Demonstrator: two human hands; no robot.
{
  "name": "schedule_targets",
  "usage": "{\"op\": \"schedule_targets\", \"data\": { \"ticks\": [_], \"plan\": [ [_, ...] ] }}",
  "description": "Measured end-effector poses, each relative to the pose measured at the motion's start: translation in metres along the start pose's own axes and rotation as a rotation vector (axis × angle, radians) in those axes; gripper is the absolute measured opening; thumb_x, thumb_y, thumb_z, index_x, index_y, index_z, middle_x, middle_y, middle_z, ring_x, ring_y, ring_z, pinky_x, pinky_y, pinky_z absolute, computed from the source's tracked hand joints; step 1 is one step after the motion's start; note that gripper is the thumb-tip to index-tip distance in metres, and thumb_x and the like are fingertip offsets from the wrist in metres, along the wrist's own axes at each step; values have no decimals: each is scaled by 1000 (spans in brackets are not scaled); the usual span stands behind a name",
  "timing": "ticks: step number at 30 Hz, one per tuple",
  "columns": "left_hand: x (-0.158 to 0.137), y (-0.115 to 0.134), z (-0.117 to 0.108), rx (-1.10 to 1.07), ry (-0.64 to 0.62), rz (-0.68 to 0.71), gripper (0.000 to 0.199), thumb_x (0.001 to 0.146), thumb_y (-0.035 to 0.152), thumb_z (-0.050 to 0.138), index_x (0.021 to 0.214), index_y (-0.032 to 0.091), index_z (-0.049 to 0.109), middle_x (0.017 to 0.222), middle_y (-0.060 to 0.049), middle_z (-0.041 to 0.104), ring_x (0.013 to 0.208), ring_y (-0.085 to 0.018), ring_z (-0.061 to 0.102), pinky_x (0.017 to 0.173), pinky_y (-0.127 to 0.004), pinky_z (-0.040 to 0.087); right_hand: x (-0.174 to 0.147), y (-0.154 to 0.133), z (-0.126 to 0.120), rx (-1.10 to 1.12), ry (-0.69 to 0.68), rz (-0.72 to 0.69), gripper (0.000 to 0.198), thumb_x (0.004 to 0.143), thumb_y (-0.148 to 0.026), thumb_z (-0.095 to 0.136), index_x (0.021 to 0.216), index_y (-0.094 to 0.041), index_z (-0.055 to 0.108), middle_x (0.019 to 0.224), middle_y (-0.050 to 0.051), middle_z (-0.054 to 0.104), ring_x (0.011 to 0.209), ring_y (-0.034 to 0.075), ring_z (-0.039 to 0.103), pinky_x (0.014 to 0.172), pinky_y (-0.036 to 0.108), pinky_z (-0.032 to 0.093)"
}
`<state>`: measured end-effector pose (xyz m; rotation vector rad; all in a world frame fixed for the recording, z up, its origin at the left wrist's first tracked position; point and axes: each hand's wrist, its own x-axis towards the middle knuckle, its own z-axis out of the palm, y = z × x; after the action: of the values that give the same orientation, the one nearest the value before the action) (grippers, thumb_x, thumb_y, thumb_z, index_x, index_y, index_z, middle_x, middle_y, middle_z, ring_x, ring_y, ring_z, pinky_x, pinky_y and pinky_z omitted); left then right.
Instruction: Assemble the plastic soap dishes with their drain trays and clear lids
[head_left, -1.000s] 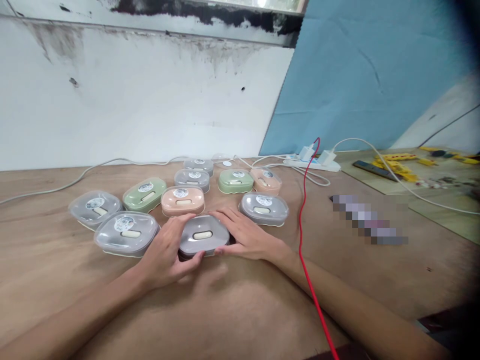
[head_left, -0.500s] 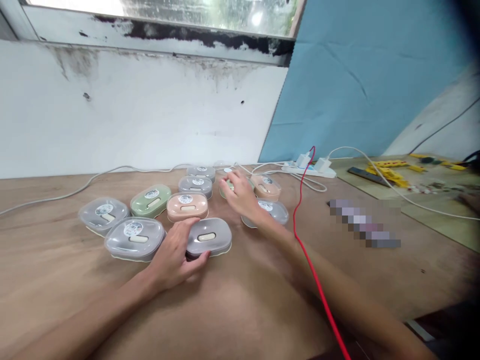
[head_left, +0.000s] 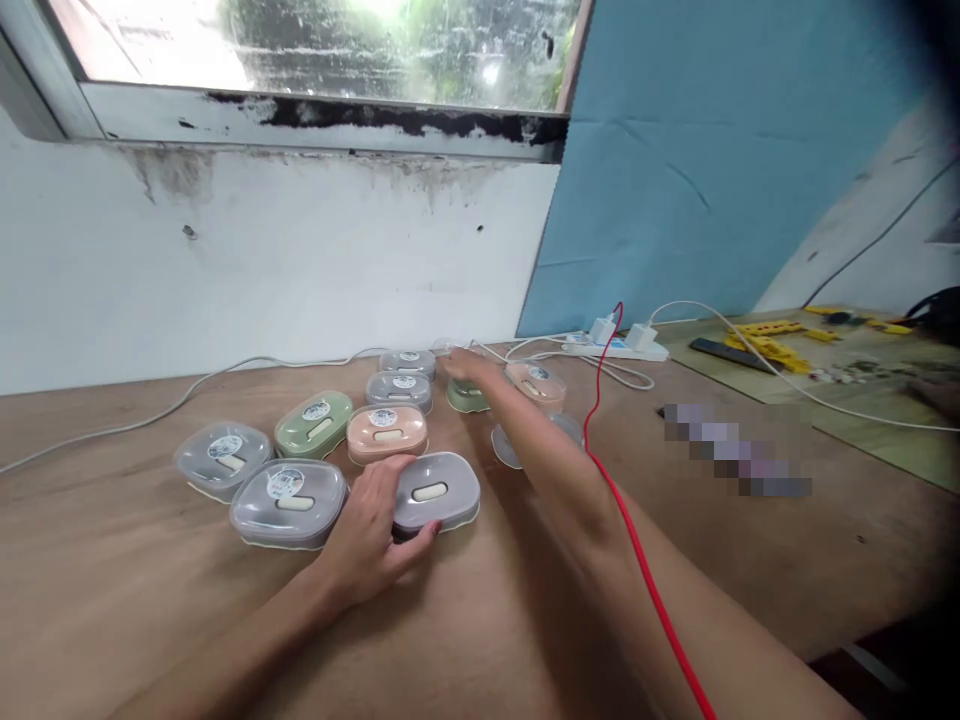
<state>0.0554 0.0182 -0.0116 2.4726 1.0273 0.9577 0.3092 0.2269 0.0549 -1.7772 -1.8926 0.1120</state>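
My left hand (head_left: 365, 535) grips the left end of a grey lidded plastic box (head_left: 457, 488), its thumb along the front and fingers behind. That box shows a pale oval inset and no sticker on top. My right hand (head_left: 465, 365) reaches far back, above a green box (head_left: 469, 396) and close to the wall; its fingertips are largely hidden, and I cannot make out what they touch. Left of my left hand sits a grey box (head_left: 289, 503) with a round sticker. Behind it stand a pink box (head_left: 386, 433) and another green box (head_left: 313, 424).
More grey boxes (head_left: 399, 390) stand behind, and a pink box (head_left: 536, 385) lies right of my right hand. A red cable (head_left: 637, 550) crosses above my right forearm. A white power strip (head_left: 615, 346) with plugs lies by the wall. Yellow parts (head_left: 765, 350) lie far right.
My right hand has moved farther back, past the green box towards the wall. My left hand stays on the grey box. The view has tilted up a little.
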Motion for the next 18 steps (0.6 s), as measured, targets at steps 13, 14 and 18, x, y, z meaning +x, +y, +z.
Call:
{"op": "schedule_targets", "data": {
  "ticks": [13, 14, 18],
  "plan": [
    [-1, 0, 0, -50, -28, -76, 70, 96, 41, 71, 154, 23, 36, 148, -19, 60, 135, -37, 61, 112, -54, 52, -125, 0, -45, 497, 302, -203, 38, 102, -35, 63, 137, -25, 71, 117, 6, 79, 90, 19, 77, 83, 34, 64],
    [-1, 1, 0, -58, -30, -88, 72, 96, 41, 71, 155, 24, 34, 149, -19, 59, 137, -37, 60, 113, -55, 51, -141, 1, -44, 617, 306, -244, 40, 100, -38, 67, 138, -25, 71, 113, 6, 79, 83, 19, 75, 80, 36, 64],
    [-1, 2, -1, -80, -36, -110, 76, 95, 42, 73, 156, 26, 31, 152, -18, 57, 140, -37, 58, 116, -56, 50, -183, 4, -37, 688, 319, -280, 40, 102, -34, 66, 141, -32, 69, 112, 5, 73, 80, 18, 67, 85, 40, 61]
  ]
}}
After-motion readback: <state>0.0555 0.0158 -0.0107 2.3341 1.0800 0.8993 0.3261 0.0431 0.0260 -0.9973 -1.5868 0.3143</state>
